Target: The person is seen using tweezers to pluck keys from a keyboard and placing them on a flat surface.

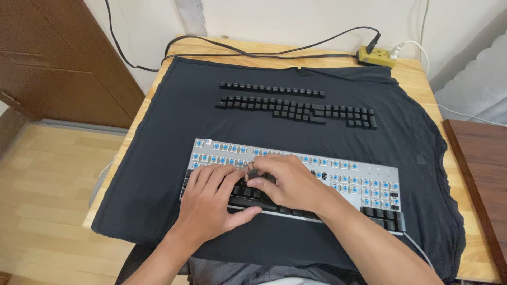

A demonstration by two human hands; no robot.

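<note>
Black keycap pinched in right hand | left hand flat on keyboard beside it

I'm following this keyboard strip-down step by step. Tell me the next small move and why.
Probably lift the right hand straight up to free the black keycap pinched in its fingertips, while the left hand steadies the keyboard. The upper rows already show bare blue switches, and removed keycaps lie in rows on the dark cloth.
</note>
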